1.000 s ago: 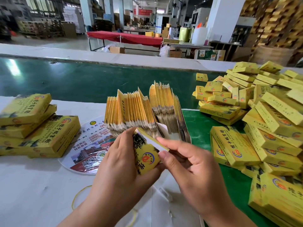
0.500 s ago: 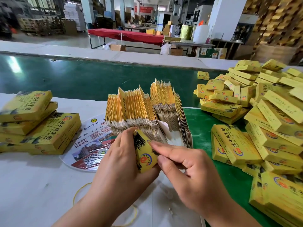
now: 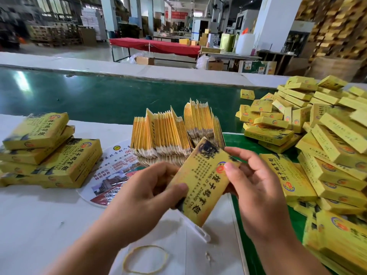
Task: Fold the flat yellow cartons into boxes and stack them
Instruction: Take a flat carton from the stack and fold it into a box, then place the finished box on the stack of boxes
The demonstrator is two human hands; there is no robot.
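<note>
A yellow carton [image 3: 200,181] with black characters and a round red and blue logo is held between both hands above the white table, its printed face turned up and tilted. My left hand [image 3: 143,197] grips its lower left edge with the thumb on top. My right hand [image 3: 256,187] pinches its upper right corner, thumb on the logo. Behind it a thick bundle of flat cartons [image 3: 176,135] stands on edge. Folded boxes lie in a heap [image 3: 325,147] on the right and in a small stack [image 3: 45,153] on the left.
A round printed fan [image 3: 111,173] lies under the bundle's left side. A yellow rubber band [image 3: 146,259] and a clear plastic strip [image 3: 196,229] lie on the white table [image 3: 39,225] near me. A green conveyor belt [image 3: 89,96] runs behind.
The carton has been turned from edge-on to face-up and lifted slightly right. My right hand moved from its end flap to the upper right corner; my left thumb now lies on the face.
</note>
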